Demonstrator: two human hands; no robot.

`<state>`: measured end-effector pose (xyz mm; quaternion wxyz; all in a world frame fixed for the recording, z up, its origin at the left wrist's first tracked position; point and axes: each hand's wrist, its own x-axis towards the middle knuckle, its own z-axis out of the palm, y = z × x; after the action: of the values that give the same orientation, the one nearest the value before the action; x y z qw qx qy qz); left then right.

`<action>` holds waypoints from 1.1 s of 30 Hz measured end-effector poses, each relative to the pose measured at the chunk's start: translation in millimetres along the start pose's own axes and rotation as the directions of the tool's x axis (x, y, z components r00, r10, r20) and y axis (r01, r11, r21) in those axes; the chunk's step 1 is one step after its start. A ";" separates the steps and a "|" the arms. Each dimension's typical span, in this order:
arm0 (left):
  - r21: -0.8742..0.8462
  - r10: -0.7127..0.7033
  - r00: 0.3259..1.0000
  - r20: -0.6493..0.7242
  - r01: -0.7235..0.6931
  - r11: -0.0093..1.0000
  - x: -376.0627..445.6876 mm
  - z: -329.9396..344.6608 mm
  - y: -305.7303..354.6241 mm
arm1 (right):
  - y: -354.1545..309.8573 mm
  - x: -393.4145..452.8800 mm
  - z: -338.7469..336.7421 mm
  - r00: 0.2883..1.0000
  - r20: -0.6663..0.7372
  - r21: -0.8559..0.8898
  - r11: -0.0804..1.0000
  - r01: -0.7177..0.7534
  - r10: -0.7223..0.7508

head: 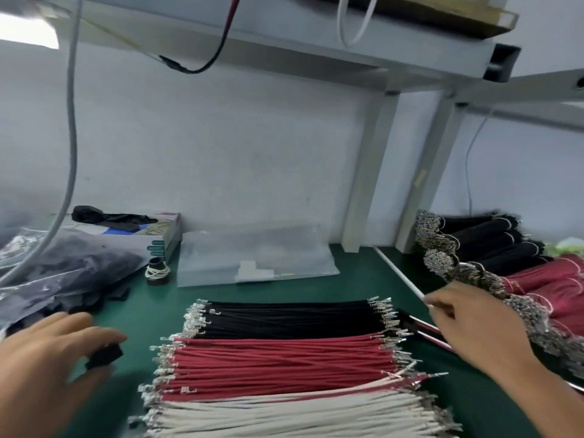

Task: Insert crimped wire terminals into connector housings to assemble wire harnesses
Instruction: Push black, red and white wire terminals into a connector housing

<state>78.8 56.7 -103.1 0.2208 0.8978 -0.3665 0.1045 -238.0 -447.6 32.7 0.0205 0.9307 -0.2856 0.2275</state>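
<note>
Three flat rows of crimped wires lie on the green mat: black wires [290, 317] farthest, red wires [278, 361] in the middle, white wires [284, 415] nearest. Silver terminals show at both ends of each row. My left hand [47, 368] is low at the left, its fingertips pinching a small black connector housing [106, 355]. My right hand [467, 327] hovers past the right ends of the wires, fingers spread and blurred, with nothing clearly in it. Finished black-and-red harness pieces [423, 327] lie under that hand.
A clear bag of black housings [57, 273] sits at the left. Behind are a small box [158, 235], a tape roll [158, 271] and a clear bag with white parts [252, 257]. Bundled black and red wires [505, 263] are stacked at the right. Shelf posts [369, 172] stand behind.
</note>
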 end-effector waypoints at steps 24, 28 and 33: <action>-0.242 -0.028 0.923 -0.383 -0.070 0.968 -7.7 -41.9 159.2 | -230.4 37.0 60.5 0.849 0.230 0.389 0.844 0.369 -0.476; -0.276 -0.044 0.925 -0.378 -0.067 0.959 -9.1 -42.4 161.2 | -230.1 36.2 53.8 0.841 0.281 0.377 0.859 0.347 -0.463; -0.290 -0.055 0.946 -0.320 -0.042 0.956 -11.5 -51.1 168.9 | -230.0 32.2 51.0 0.839 0.293 0.340 0.870 0.357 -0.459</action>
<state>-49.6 -19.1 -8.1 0.4091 0.8268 -0.3336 0.1944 -69.0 -280.7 22.1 -0.1122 0.9897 -0.0433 0.0778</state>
